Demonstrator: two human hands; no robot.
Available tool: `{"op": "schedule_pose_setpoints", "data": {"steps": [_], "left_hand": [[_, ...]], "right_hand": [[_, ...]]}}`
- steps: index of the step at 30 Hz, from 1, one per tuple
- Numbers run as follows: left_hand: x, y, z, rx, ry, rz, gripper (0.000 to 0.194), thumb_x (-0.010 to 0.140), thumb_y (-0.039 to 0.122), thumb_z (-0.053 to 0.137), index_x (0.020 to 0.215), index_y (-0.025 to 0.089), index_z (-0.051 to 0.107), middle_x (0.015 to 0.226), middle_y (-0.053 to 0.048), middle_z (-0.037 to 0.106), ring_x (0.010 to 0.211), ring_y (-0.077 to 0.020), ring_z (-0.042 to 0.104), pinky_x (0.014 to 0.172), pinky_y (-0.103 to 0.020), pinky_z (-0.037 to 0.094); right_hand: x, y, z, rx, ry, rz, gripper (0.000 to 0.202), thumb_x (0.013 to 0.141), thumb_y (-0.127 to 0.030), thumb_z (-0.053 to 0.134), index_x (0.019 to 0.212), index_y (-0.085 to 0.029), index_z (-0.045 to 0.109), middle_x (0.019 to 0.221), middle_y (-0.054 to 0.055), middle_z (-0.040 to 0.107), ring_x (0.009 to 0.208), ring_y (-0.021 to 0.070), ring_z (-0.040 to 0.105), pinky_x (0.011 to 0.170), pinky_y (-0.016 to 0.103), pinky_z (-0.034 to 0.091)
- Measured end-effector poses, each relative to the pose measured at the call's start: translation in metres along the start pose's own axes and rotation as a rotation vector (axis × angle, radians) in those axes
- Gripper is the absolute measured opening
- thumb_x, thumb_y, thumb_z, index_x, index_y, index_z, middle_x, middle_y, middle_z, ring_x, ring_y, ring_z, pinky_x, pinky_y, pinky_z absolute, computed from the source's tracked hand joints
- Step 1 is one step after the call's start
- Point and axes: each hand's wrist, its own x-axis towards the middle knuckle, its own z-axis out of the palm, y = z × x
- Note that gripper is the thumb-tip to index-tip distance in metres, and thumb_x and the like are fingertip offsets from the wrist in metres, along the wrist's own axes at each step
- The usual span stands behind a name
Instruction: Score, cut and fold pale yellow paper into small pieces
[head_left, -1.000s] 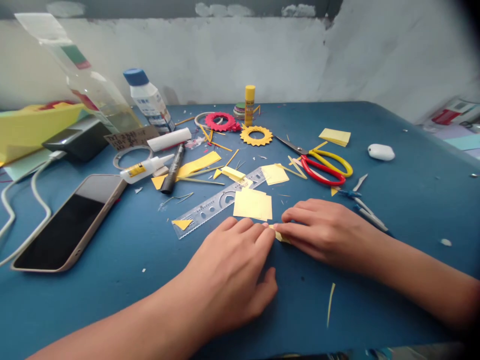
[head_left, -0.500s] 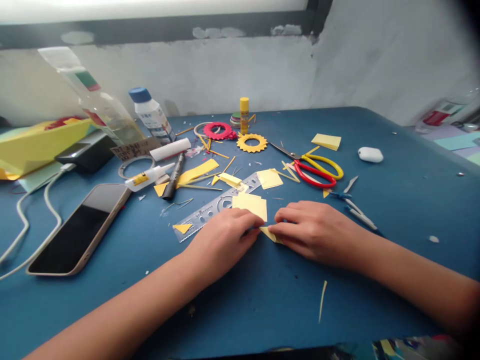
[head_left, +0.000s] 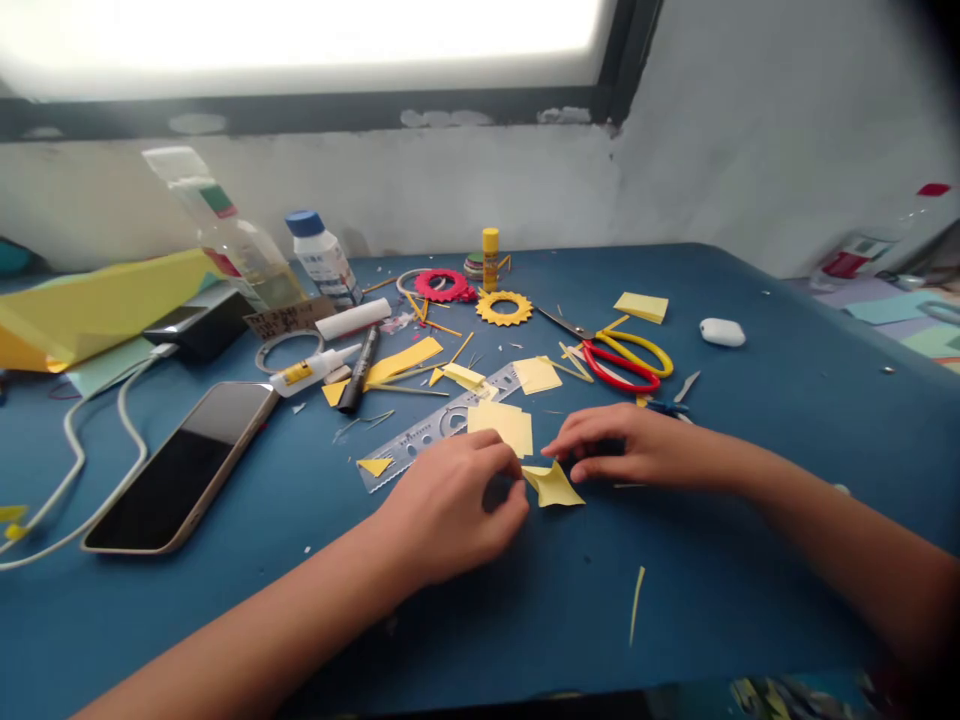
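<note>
A small creased square of yellow paper rises slightly off the table with its corners bent. My left hand pinches it by the left corner between thumb and fingertips. Just to the right, my right hand is open, thumb and fingers apart, close to the paper's upper right edge; whether a fingertip touches it I cannot tell. Behind my left hand lies a stack of pale yellow paper squares, partly over a clear plastic ruler. Another yellow paper piece sits beyond the stack.
Red-and-yellow-handled scissors lie beyond my right hand. A yellow glue stick, a scalloped yellow paper ring and a red one are at the back. Left are a black marker, a glue bottle and a phone.
My right hand has let go of the paper and drawn back up and right, its fingers spreading. The paper, earlier folded between both hands, has opened out. The view has tilted up.
</note>
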Motion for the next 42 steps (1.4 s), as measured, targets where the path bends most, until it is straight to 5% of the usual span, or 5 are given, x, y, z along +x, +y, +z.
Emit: {"op": "schedule_pose_setpoints", "data": {"steps": [8,28,36,42], "left_hand": [[-0.003,0.011,0.012,-0.005,-0.066,-0.086,0.018,0.082,0.036,0.057,0.081,0.019,0.061,0.082,-0.003,0.061,0.075,-0.0190,0.058,0.065,-0.030,0.044],[0.003,0.012,0.023,-0.025,0.042,-0.100,0.013,0.083,0.024,0.055,0.074,0.019,0.062,0.076,-0.001,0.061,0.070,-0.0160,0.057,0.064,-0.027,0.042],[0.000,0.012,0.018,-0.019,0.081,-0.107,0.012,0.084,0.026,0.054,0.078,0.020,0.063,0.076,0.000,0.066,0.065,-0.0150,0.058,0.057,-0.026,0.040],[0.001,0.006,0.013,-0.303,0.223,-0.143,0.008,0.084,0.023,0.057,0.084,0.021,0.066,0.076,0.001,0.068,0.068,-0.0135,0.061,0.064,-0.026,0.046]], "right_hand": [[0.007,-0.001,0.010,-0.034,0.053,-0.069,0.017,0.084,-0.030,0.061,0.089,-0.018,0.071,0.090,0.004,0.058,0.079,0.0132,0.056,0.071,0.025,0.045],[0.003,-0.007,0.022,-0.339,0.114,-0.199,0.013,0.085,-0.022,0.056,0.089,-0.018,0.068,0.089,0.006,0.060,0.078,0.0157,0.057,0.069,0.027,0.044],[0.005,-0.006,0.026,-0.209,0.203,-0.196,0.014,0.085,-0.021,0.056,0.089,-0.017,0.069,0.083,0.006,0.066,0.075,0.0152,0.060,0.068,0.027,0.047],[0.006,-0.017,0.029,0.018,0.418,-0.031,0.016,0.083,-0.029,0.059,0.088,-0.018,0.070,0.079,0.003,0.072,0.071,0.0146,0.066,0.066,0.024,0.051]]}}
